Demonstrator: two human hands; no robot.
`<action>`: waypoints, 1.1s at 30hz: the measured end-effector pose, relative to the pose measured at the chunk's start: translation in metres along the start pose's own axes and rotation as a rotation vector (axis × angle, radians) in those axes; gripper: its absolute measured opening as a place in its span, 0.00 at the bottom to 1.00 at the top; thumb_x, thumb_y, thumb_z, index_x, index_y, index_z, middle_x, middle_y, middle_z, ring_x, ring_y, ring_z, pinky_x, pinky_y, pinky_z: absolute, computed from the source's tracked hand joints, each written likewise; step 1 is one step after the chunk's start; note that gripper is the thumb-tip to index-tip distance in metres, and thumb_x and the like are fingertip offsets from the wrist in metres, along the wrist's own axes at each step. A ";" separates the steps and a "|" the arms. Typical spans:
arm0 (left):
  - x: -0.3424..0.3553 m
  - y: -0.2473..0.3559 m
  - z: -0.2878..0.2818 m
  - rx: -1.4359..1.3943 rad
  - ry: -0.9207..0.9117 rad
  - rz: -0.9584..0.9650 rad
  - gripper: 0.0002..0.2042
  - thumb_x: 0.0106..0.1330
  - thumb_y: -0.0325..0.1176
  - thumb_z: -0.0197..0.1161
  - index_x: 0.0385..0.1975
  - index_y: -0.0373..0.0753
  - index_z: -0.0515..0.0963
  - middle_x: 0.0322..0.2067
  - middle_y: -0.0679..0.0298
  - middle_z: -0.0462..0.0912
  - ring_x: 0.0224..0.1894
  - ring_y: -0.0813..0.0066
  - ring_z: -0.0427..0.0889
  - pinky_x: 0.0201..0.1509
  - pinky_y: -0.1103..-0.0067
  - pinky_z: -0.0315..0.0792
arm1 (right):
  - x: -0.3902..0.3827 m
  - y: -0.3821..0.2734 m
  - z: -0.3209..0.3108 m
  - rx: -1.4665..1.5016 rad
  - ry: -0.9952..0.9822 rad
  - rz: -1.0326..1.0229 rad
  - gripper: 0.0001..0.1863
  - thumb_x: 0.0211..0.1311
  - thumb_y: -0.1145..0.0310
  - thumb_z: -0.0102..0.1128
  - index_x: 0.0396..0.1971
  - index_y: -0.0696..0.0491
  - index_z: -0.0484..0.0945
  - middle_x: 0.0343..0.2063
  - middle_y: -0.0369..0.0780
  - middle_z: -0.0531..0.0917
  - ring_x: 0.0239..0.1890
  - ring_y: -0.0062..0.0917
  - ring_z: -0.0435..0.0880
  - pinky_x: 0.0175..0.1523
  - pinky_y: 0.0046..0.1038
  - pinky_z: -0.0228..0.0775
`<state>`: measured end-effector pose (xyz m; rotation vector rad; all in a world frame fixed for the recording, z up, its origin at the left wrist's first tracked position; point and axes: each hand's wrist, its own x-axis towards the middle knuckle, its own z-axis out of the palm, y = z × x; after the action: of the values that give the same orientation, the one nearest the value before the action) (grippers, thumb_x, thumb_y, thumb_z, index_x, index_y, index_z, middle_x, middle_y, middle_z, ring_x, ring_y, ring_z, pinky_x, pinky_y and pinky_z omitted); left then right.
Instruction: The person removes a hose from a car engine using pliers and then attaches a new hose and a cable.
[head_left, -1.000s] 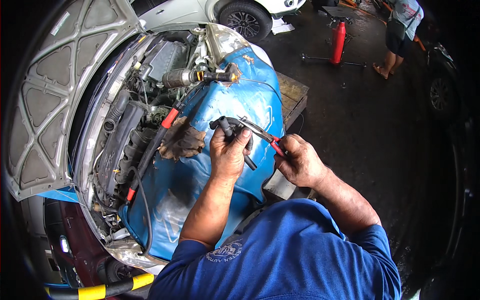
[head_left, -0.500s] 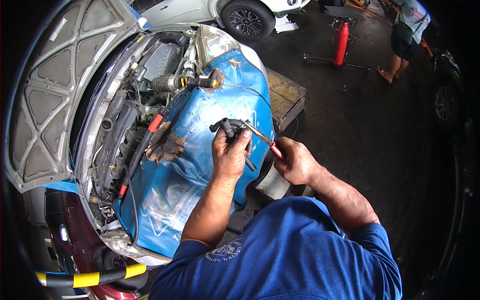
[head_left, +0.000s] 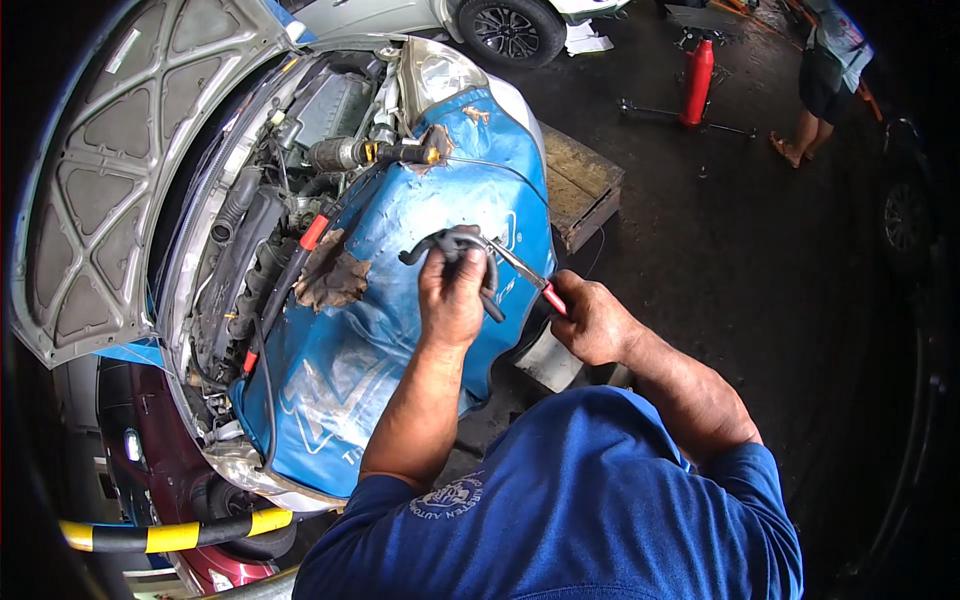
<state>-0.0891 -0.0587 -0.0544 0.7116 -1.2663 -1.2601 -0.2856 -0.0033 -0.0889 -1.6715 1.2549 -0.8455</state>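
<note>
My left hand [head_left: 450, 305] grips a black branched rubber hose [head_left: 426, 243] over the blue fender cover [head_left: 385, 350]. My right hand [head_left: 595, 325] is closed round the red handles of long-nosed pliers [head_left: 519, 264], whose tips reach the hose just above my left thumb; whether they grip a small fitting there is too small to tell. Beside them on the cover, near the open engine bay [head_left: 250, 260], lie a yellow-and-black power tool [head_left: 398, 152], a dark worn rag [head_left: 335, 280] and a black bar with red ends [head_left: 287, 284].
A raised bonnet [head_left: 110, 200] stands at the left. Behind are a wooden box [head_left: 579, 180], a white car [head_left: 365, 20] and a red jack [head_left: 697, 85]; another person [head_left: 830, 75] stands at the right. A yellow-and-black rail [head_left: 171, 534] crosses the lower left.
The hose in my left hand has tipped and turned, its upright branch now lying over to the left. The pliers stay at it. The view has shifted slightly.
</note>
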 end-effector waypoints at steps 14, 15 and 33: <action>0.007 -0.004 -0.036 0.379 0.414 0.439 0.08 0.68 0.31 0.64 0.42 0.35 0.78 0.26 0.70 0.77 0.24 0.84 0.71 0.27 0.83 0.67 | 0.023 -0.014 0.040 0.019 -0.134 0.043 0.15 0.54 0.74 0.54 0.43 0.60 0.73 0.28 0.43 0.77 0.33 0.27 0.76 0.41 0.32 0.70; 0.005 0.010 -0.030 0.335 0.421 0.365 0.08 0.68 0.31 0.64 0.40 0.32 0.78 0.31 0.69 0.79 0.34 0.83 0.74 0.39 0.83 0.71 | 0.026 -0.016 0.041 0.077 -0.166 0.051 0.15 0.54 0.74 0.55 0.43 0.60 0.73 0.28 0.41 0.77 0.33 0.26 0.76 0.41 0.32 0.70; 0.064 0.091 -0.233 1.716 0.353 -0.513 0.23 0.61 0.42 0.63 0.52 0.34 0.75 0.50 0.41 0.80 0.55 0.44 0.78 0.59 0.59 0.69 | 0.044 0.024 0.046 0.146 -0.229 0.111 0.17 0.53 0.73 0.55 0.44 0.60 0.73 0.29 0.43 0.78 0.35 0.28 0.77 0.44 0.32 0.70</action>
<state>0.1468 -0.1513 -0.0056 2.4225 -1.7125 -0.0232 -0.2428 -0.0379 -0.1281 -1.5203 1.0908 -0.6432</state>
